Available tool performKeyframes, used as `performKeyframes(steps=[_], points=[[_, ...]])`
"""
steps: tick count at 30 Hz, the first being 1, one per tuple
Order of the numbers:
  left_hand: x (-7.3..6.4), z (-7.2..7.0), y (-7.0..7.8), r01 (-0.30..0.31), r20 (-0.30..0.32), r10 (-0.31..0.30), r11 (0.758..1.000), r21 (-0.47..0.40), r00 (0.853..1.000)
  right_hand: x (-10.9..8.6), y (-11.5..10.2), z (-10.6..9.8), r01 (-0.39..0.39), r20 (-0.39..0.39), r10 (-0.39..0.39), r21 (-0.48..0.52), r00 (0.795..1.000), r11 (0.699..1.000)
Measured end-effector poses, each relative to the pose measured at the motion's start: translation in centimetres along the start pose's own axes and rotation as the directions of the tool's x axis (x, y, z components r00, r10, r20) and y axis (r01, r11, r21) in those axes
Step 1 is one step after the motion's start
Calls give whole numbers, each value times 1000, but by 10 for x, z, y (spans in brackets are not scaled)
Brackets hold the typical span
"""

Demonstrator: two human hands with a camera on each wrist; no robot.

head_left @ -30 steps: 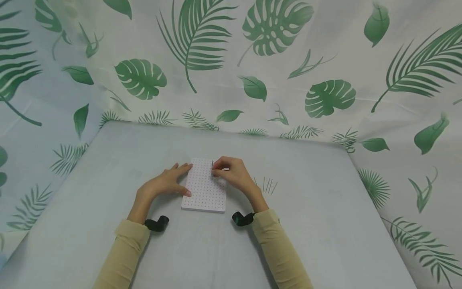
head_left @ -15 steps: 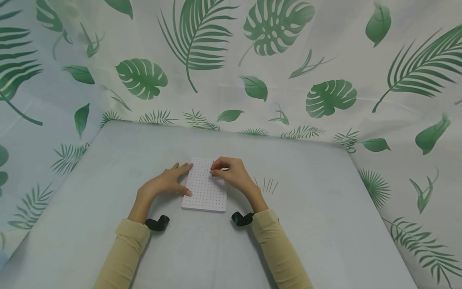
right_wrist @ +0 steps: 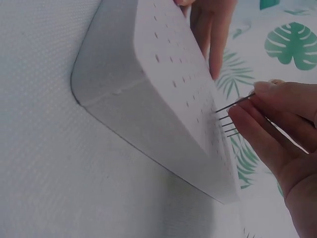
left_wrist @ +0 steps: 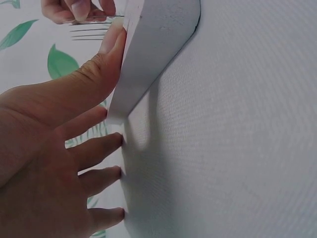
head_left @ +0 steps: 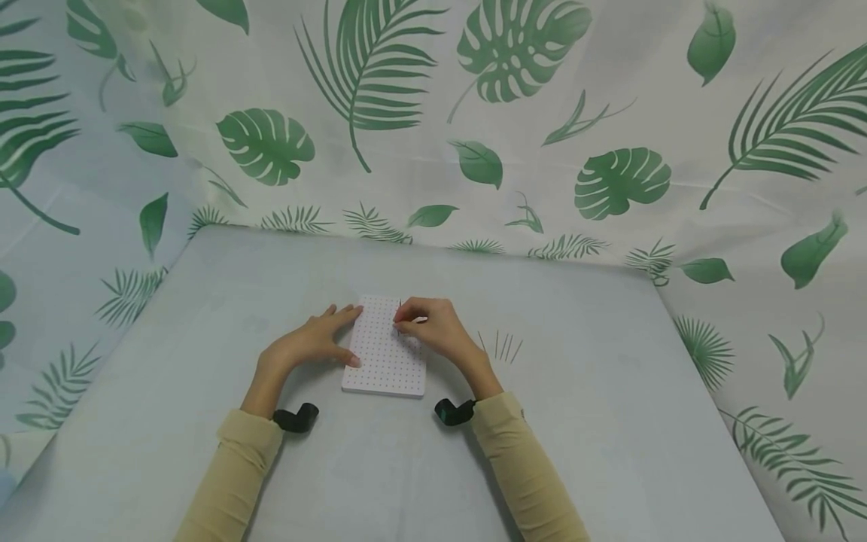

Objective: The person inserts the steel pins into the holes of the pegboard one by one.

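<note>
From afar I see the right hand point(head_left: 436, 327), slightly lower than a second ago, pinching a thin pin point(right_wrist: 233, 103) at the white perforated board point(head_left: 386, 369), the left hand point(head_left: 308, 342) spread against its edge.

At frame right, I see the right hand point(right_wrist: 275, 146) pinching a thin dark pin point(right_wrist: 230, 105) against a white perforated slab point(right_wrist: 148, 119).

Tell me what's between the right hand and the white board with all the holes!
A thin dark pin, pinched by the right hand and slanting to the white perforated board; the right wrist view shows it.
</note>
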State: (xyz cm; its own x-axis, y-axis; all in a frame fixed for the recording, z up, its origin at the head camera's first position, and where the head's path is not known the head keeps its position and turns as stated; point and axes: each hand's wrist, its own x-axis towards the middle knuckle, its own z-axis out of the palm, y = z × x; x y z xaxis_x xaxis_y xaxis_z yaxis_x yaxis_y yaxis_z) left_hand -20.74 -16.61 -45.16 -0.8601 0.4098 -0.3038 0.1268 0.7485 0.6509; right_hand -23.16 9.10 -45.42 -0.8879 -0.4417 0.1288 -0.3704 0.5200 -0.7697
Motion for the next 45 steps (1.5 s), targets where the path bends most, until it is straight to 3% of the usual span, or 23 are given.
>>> performKeyframes(steps=[15,24,35,45], points=[[0,2,1,-6,1,6,1000,2,1000,1,4,-1,8,-19,-8,-14,1000,1000],[-1,0,0,-3,7,3,1000,2,1000,2,4,-1,-29,21,29,-11,999,1000],[2,1,-1,-3,5,3,1000,15,1000,-6,14,-20,-24,51,26,-35,998,999],[3,1,1,6,5,-6,999,32,1000,-18,21,-45,-27,55,34,-125,998,992]])
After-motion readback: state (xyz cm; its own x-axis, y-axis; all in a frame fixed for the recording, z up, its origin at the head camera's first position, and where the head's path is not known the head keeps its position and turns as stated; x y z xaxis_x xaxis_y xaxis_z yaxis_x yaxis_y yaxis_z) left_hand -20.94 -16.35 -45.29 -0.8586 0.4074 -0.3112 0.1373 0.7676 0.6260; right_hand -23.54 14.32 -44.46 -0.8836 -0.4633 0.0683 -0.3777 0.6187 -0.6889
